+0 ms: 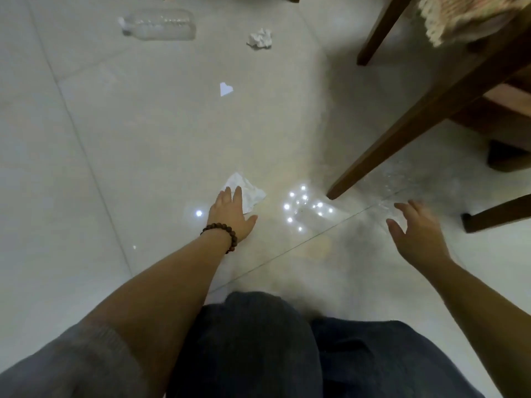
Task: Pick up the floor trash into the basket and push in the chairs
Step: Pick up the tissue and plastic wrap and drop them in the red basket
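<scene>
A crumpled white tissue [247,190] lies on the pale tiled floor just ahead of me. My left hand [231,215], with a bead bracelet on the wrist, reaches down with fingers spread, its fingertips over the tissue's near edge. My right hand [416,228] hovers open, fingers apart, over a clear plastic wrapper [396,179] on the floor by a chair leg. Farther off lie a small white paper scrap [225,89], a crumpled paper ball [260,38] and a clear plastic bottle [161,25] on its side. No basket is in view.
Dark wooden chair legs [408,133] slant across the right side, with a fringed cushion [465,15] on the seat above. Another leg [497,214] sits near my right hand. Ceiling lights glare off the tiles between my hands. My dark trousers fill the bottom.
</scene>
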Demonstrator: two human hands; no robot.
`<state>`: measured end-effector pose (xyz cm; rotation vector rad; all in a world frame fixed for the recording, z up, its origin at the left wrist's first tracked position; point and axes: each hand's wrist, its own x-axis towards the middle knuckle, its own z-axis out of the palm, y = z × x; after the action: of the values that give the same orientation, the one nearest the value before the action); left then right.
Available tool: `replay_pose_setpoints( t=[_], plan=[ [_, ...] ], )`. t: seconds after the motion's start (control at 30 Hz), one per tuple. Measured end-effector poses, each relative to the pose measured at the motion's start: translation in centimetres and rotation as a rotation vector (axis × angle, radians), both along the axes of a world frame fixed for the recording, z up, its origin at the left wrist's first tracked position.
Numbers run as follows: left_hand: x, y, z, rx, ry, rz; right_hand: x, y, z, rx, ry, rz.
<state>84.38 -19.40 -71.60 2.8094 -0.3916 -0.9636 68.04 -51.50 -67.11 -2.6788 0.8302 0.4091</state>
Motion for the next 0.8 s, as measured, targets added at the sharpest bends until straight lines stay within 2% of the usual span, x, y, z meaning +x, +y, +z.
replay_pose_setpoints(
  t=[0.17, 0.3, 0.43, 0.63, 0.73, 0.8],
  plan=[
    [3.8, -0.4, -7.3, 0.070, -0.015, -0.175, 0.8, -2.1, -5.4, 0.005, -0.009, -0.086],
    [4.5, -0.5, -9.7, 0.097, -0.021, -0.228, 0.2, -3.2, -6.5, 0.005, -0.037, -0.109],
    [4.3, -1.3, -9.4, 0.019, -0.160, -0.211, -0.1, -4.6, -6.4, -0.013, -0.035, -0.110],
    [6.5, -6.4, -6.3, -0.173, -0.152, -0.255, 3.7, -7.6, -7.3, -0.075, 0.083, -0.104],
    [7.5, -9.0, -5.0, -0.257, -0.198, -0.286, 6.2, -8.6, -8.5, -0.087, 0.170, -0.243],
    [7.7, -9.8, -4.5, -0.289, -0.225, -0.292, 7.1, -9.0, -9.4, -0.019, 0.199, -0.380]
  ],
)
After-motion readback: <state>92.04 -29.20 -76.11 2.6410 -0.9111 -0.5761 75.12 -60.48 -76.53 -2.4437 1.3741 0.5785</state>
